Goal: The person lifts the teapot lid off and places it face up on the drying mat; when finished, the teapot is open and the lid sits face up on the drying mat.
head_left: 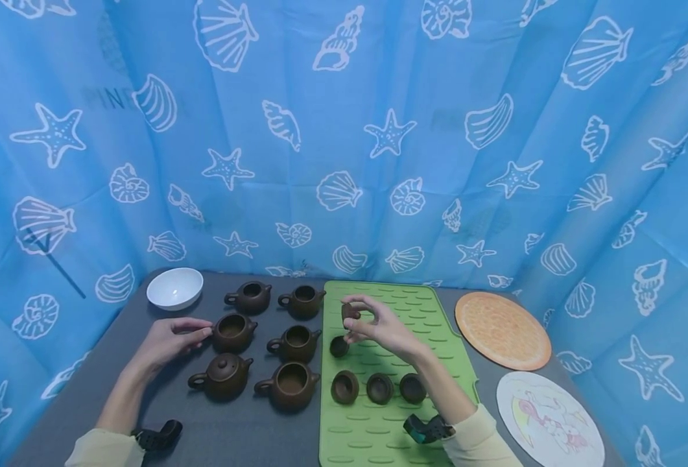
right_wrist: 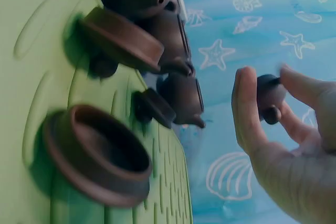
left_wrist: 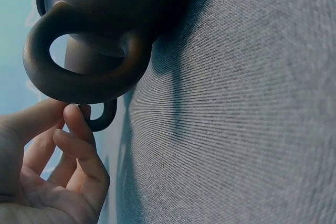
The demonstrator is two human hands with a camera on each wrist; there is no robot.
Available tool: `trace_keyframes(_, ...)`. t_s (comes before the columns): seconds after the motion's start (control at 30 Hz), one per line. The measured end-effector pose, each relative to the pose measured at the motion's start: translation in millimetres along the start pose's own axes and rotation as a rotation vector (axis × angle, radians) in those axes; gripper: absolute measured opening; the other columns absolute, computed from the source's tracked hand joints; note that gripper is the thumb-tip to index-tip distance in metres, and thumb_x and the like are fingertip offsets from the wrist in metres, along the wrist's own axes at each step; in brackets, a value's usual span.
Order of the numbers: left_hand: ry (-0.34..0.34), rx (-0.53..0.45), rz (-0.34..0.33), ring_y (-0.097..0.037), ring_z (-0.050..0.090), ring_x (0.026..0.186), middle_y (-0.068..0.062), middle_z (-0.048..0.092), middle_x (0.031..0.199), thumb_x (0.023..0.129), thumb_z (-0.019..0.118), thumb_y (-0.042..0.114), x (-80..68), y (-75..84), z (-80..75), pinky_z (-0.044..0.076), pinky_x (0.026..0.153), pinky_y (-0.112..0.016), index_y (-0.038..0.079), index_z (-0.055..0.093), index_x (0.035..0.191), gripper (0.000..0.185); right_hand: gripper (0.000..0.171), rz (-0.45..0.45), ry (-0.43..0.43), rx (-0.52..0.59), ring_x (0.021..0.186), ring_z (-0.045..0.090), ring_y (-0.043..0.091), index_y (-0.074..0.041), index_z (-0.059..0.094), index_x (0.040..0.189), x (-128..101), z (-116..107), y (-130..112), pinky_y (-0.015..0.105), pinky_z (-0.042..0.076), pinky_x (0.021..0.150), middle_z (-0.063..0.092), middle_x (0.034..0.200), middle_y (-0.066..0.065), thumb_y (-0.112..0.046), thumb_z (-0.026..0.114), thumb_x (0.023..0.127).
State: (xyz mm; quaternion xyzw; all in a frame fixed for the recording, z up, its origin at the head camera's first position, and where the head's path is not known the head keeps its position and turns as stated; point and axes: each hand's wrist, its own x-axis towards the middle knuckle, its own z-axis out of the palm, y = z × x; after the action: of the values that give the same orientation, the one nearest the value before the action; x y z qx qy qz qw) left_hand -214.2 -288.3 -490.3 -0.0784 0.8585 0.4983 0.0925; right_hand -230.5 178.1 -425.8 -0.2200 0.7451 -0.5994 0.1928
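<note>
My left hand (head_left: 171, 338) pinches the handle of an open-topped brown teapot (head_left: 224, 340), the middle one of the left column; in the left wrist view its small handle (left_wrist: 109, 116) is at my fingertips. Nearer that camera looms the handle (left_wrist: 37, 72) of the lidded teapot (head_left: 225, 379). My right hand (head_left: 381, 327) holds a small brown teapot lid (head_left: 349, 314) between thumb and fingers, raised over the green mat (head_left: 431, 318), its knob visible in the right wrist view. Below it a lid (head_left: 339, 347) lies on the mat, with a row of lids (head_left: 380, 389) closer to me.
More lidless teapots (head_left: 294, 343) stand in two columns left of the mat. A white bowl (head_left: 174, 289) is at the back left. To the right lie a round tan disc (head_left: 502, 329) and a white round board (head_left: 549, 418) with a printed picture. Blue shell-patterned curtain (head_left: 297, 181) encloses the table.
</note>
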Motion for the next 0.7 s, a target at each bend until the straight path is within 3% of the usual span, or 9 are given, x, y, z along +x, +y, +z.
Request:
trace_keyframes(0.13,0.005,0.002,0.009,-0.02,0.068,0.098,-0.004,0.08,0.109,0.102,0.075,0.046,0.0,0.0,-0.2,0.055,0.08,-0.031,0.01,0.075,0.135,0.049,0.058,-0.007,0.033,-0.063,0.105,0.077,0.053,-0.004,0.047,0.157,-7,-10,8,0.065,0.061,0.098,0.047,0.154,0.039,-0.01,0.072,0.105)
trace_keyframes(0.43,-0.005,-0.009,-0.001,-0.02,0.067,0.098,-0.003,0.08,0.11,0.102,0.075,0.046,1.5,-0.2,-0.7,0.055,0.079,-0.031,0.011,0.075,0.136,0.049,0.064,0.075,-0.004,-0.01,0.106,0.078,0.049,0.012,0.033,0.161,-27,-21,27,0.055,0.063,0.098,0.051,0.142,0.048,0.004,0.063,0.105)
trace_keyframes(0.6,-0.01,-0.016,0.0,-0.018,0.068,0.098,-0.004,0.08,0.111,0.101,0.076,0.048,1.0,-0.1,-1.8,0.056,0.079,-0.03,0.011,0.075,0.135,0.05,0.061,0.125,-0.03,0.001,0.108,0.08,0.043,0.017,0.03,0.159,-31,-30,35,0.048,0.064,0.099,0.042,0.152,0.049,0.006,0.059,0.106)
trace_keyframes(0.7,-0.005,-0.015,0.003,-0.017,0.067,0.096,-0.004,0.08,0.11,0.102,0.075,0.047,-0.2,-0.2,-1.8,0.056,0.078,-0.03,0.01,0.075,0.135,0.049,0.059,0.143,-0.053,-0.04,0.108,0.08,0.04,0.019,0.033,0.157,-31,-35,39,0.044,0.065,0.098,0.045,0.15,0.048,0.007,0.059,0.105)
